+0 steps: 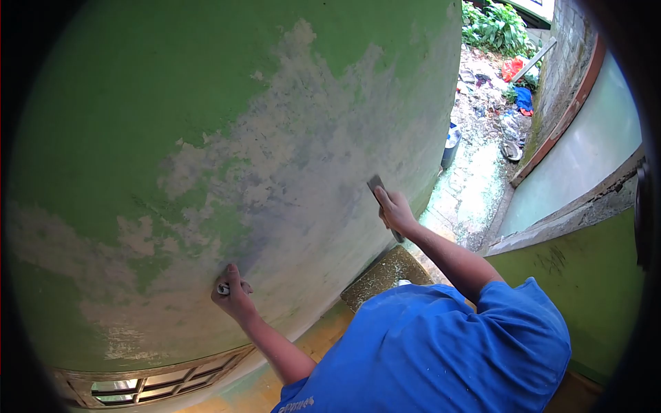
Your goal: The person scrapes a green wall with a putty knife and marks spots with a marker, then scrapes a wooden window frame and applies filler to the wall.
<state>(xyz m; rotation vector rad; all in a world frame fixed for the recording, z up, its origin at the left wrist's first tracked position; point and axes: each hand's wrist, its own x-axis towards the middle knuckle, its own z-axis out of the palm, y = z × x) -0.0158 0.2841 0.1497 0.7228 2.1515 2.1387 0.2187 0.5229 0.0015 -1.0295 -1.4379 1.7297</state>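
A green wall (138,89) with a large patch of whitish, scraped or filled surface (303,151) fills the left and middle of the view. My right hand (396,212) is closed around a flat dark scraper (375,184), whose blade lies at or very near the whitish patch. Lower and to the left, my left hand (235,292) is closed on a small tool with a pale round end (224,289), close to the wall; the rest of that tool is hidden by the fingers.
A speckled block or step (396,272) stands at the wall's foot. Beyond the wall's edge are a dark bucket (451,146), littered ground (482,103) and plants (499,27). A wooden-framed opening (158,384) lies lower left, a doorway frame (564,127) right.
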